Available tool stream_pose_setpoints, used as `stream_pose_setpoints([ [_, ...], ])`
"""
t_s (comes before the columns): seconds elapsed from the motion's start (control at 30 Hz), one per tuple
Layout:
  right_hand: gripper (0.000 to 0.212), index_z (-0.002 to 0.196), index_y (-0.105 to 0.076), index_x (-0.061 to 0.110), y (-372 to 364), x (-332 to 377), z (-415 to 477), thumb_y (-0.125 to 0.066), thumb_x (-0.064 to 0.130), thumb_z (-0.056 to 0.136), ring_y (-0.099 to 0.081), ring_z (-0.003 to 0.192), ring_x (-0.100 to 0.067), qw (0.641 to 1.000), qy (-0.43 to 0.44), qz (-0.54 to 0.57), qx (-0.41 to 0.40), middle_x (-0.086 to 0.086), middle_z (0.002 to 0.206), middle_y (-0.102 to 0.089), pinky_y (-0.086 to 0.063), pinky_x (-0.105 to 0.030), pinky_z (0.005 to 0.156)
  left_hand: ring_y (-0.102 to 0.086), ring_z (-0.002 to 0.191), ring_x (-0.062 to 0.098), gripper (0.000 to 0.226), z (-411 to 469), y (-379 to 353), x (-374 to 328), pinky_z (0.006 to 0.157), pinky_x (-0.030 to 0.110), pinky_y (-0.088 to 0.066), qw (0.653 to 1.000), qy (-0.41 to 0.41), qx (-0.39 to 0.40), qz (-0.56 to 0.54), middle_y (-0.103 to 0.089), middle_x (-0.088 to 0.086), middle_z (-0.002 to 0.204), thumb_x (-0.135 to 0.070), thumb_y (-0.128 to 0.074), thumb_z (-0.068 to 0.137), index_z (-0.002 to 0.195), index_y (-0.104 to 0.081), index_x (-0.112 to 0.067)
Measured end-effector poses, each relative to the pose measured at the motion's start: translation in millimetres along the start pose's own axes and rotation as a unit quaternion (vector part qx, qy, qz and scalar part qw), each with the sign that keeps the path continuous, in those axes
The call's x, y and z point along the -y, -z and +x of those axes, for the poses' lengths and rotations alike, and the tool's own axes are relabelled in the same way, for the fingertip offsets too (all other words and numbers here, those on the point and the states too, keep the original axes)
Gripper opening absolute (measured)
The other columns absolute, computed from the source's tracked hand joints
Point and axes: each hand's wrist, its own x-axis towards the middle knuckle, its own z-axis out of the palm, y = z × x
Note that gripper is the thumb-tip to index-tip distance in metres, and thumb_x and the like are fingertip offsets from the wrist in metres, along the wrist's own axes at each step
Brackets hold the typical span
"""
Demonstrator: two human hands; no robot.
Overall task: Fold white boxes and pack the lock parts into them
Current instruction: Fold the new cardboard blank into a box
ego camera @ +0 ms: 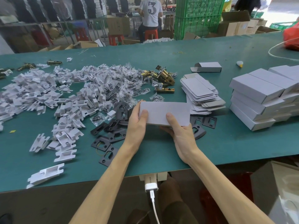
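The box (163,113) is held just above the near middle of the desk (226,151), long side across. The left hand (137,120) grips its left end, thumb on top and fingers curled round the edge. The right hand (179,131) holds it from below near the right end, thumb pressed on top. It looks folded and shut on the sides that show, so I judge it packed or close to it.

Right of it lie flat blanks (200,92) in a slumped stack, and further right a pile of closed boxes (258,94), several layers high: a fair share seems done. One box with an open flap (207,67) lies alone on the far side.

Much is left. Black plates (113,131) lie under and left of the hands, brass latches (163,76) beyond them, then screw bags (123,84) and a wide heap of white inserts (48,97) to the left.

Whether the held box has parts inside cannot be seen, nor its underside or far end. The closed pile runs off the right edge, so its count is unknown.
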Motion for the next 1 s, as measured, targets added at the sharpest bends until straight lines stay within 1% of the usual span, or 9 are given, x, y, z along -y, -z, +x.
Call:
stream_pose_setpoints([
  [0.13,0.018,0.115,-0.07,0.016,0,-1,0,-0.064,0.019,0.099,-0.07,0.112,-0.026,1.0,0.0,-0.006,-0.003,-0.008,0.116,-0.075,-0.049,-0.055,0.106,-0.052,0.14,0.029,0.046,1,0,0,0.12,0.055,-0.038,1.0,0.006,0.013,-0.006,-0.053,0.014,0.151,-0.014,-0.043,0.112,0.157,-0.037,-0.006],
  [0.3,0.02,0.118,-0.068,0.014,0,-1,1,-0.063,0.019,0.099,-0.068,0.115,-0.027,1.0,0.002,-0.003,-0.006,-0.009,0.118,-0.074,-0.048,-0.056,0.107,-0.053,0.139,0.031,0.046,3,2,1,0.119,0.055,-0.039,0.999,0.017,0.01,-0.034,-0.056,0.015,0.15,-0.012,-0.043,0.112,0.157,-0.04,-0.005],
  [0.47,0.021,0.118,-0.068,0.017,1,-2,1,-0.064,0.021,0.098,-0.07,0.11,-0.023,1.0,0.006,-0.005,0.003,-0.007,0.117,-0.075,-0.05,-0.055,0.106,-0.06,0.125,0.017,0.051,2,1,-1,0.117,0.053,-0.043,0.998,0.019,-0.002,-0.066,-0.058,0.009,0.149,-0.011,-0.046,0.111,0.16,-0.036,-0.011],
  [0.57,0.027,0.116,-0.07,0.018,0,-3,1,-0.069,0.031,0.092,-0.071,0.11,-0.022,1.0,0.002,-0.014,0.001,-0.005,0.114,-0.076,-0.05,-0.055,0.105,-0.057,0.135,0.029,0.047,2,1,1,0.117,0.055,-0.042,0.999,0.002,-0.013,-0.046,-0.06,0.011,0.147,-0.014,-0.05,0.11,0.156,-0.043,-0.008],
  [0.67,0.046,0.117,-0.07,0.013,-1,-4,1,-0.074,0.043,0.083,-0.071,0.111,-0.024,1.0,-0.004,-0.014,-0.013,-0.005,0.113,-0.076,-0.05,-0.053,0.105,-0.065,0.123,0.038,0.034,1,0,6,0.107,0.058,-0.05,0.999,-0.015,-0.02,-0.032,-0.071,0.015,0.128,-0.017,-0.053,0.109,0.14,-0.061,-0.005],
  [0.73,0.046,0.116,-0.071,0.013,-1,-5,1,-0.074,0.045,0.083,-0.07,0.111,-0.025,1.0,-0.001,-0.01,-0.014,-0.006,0.113,-0.076,-0.05,-0.051,0.106,-0.069,0.116,0.037,0.03,1,0,8,0.102,0.053,-0.056,0.999,-0.02,-0.026,-0.034,-0.076,0.013,0.119,-0.019,-0.054,0.108,0.131,-0.067,-0.003],
  [0.8,0.043,0.116,-0.071,0.015,0,-6,2,-0.074,0.044,0.084,-0.07,0.112,-0.026,1.0,0.002,-0.014,-0.013,-0.006,0.113,-0.076,-0.05,-0.052,0.106,-0.072,0.11,0.029,0.028,1,0,9,0.097,0.043,-0.06,0.999,-0.022,-0.019,-0.033,-0.078,0.006,0.113,-0.019,-0.053,0.109,0.128,-0.068,-0.004],
  [0.93,0.028,0.114,-0.071,0.017,0,-7,4,-0.073,0.032,0.091,-0.07,0.112,-0.026,1.0,0.006,-0.017,-0.016,-0.007,0.113,-0.076,-0.05,-0.053,0.105,-0.071,0.11,0.02,0.028,2,0,11,0.095,0.033,-0.059,0.999,-0.023,0.007,-0.032,-0.076,0.003,0.116,-0.016,-0.047,0.111,0.131,-0.065,-0.005],
  [1.0,0.029,0.113,-0.071,0.018,-2,-6,3,-0.073,0.035,0.09,-0.07,0.112,-0.026,1.0,0.01,-0.017,-0.011,-0.006,0.113,-0.076,-0.05,-0.053,0.105,-0.07,0.112,0.02,0.029,3,1,12,0.094,0.031,-0.059,0.999,-0.023,0.011,-0.038,-0.075,0.003,0.116,-0.015,-0.046,0.111,0.132,-0.063,-0.005],
])
